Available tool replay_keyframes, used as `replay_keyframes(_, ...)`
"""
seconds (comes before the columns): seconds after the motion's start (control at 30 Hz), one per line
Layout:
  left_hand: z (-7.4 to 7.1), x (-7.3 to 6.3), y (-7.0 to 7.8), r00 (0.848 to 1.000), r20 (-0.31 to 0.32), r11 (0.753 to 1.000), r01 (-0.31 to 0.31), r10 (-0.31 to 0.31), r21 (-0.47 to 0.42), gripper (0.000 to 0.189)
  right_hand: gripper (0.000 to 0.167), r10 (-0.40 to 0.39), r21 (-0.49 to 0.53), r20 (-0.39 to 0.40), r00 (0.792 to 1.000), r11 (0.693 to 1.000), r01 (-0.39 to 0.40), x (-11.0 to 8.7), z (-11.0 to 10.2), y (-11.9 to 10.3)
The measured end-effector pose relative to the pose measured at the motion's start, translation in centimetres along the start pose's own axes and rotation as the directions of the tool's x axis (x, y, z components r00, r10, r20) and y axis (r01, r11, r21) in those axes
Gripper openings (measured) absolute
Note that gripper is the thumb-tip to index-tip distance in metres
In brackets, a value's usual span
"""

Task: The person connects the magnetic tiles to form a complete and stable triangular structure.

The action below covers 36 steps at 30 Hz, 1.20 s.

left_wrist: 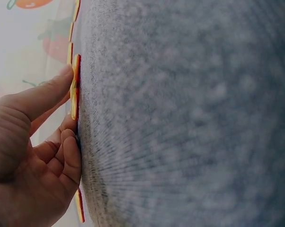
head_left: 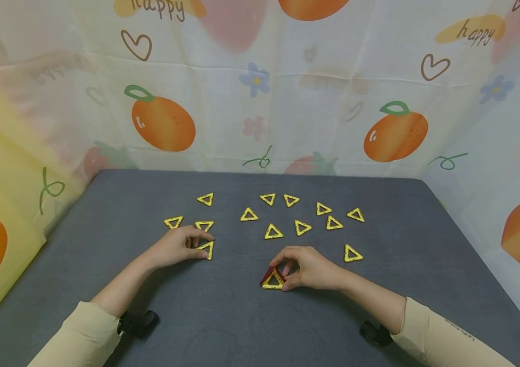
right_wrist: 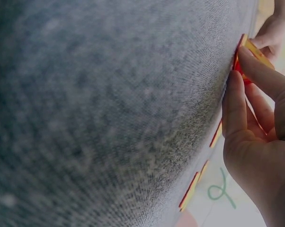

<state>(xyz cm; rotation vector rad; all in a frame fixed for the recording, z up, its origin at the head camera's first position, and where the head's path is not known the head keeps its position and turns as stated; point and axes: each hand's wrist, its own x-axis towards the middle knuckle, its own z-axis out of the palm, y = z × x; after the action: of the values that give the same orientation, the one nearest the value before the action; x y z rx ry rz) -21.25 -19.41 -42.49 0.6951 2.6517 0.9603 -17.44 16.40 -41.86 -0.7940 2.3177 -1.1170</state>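
My left hand (head_left: 178,247) is low over the left part of the table, thumb and fingers pinching a yellow triangular frame tile (head_left: 211,251). In the left wrist view the thumb meets the edge of that tile (left_wrist: 75,101), whose side is red. Just behind it lies another triangle tile (head_left: 204,224), partly covered by the fingers. Near the front middle, my right hand (head_left: 312,268) grips a small pyramid of triangle tiles (head_left: 272,279), yellow in front and red at the sides. The right wrist view shows thumb and fingers on this pyramid (right_wrist: 241,59).
Several yellow triangle tiles lie scattered over the dark grey table (head_left: 237,326) behind the hands. One tile (head_left: 353,253) is to the right of the right hand, another (head_left: 206,199) at the back left. A printed curtain (head_left: 287,117) hangs behind the table.
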Motion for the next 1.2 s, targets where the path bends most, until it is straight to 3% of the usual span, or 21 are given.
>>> replay_keyframes(0.57, 0.2, 0.1, 0.2, 0.999, -0.028, 0.999, 0.015, -0.016, -0.035, 0.031, 0.045, -0.001, -0.009, -0.002, 1.0, 1.0, 0.001, 0.0, 0.1, 0.0)
replay_keyframes(0.73, 0.1, 0.0, 0.5, 1.0, -0.005, 0.996, -0.001, 0.001, -0.086, 0.02, 0.046, -0.002, -0.004, 0.0, 1.0, 1.0, 0.002, 0.0, 0.0, 0.1)
replay_keyframes(1.03, 0.3, 0.5, 1.0, 0.995, 0.057, 0.987, -0.068, 0.077, -0.148, 0.017, 0.046, -0.005, 0.002, 0.003, 1.0, 1.0, 0.005, 0.0, 0.0, 0.1)
replay_keyframes(1.2, 0.5, 0.9, 1.6, 0.994, 0.078, 0.985, -0.059, 0.073, -0.163, 0.01, 0.046, -0.008, -0.004, -0.002, 1.0, 1.0, 0.008, 0.1, 0.0, 0.1)
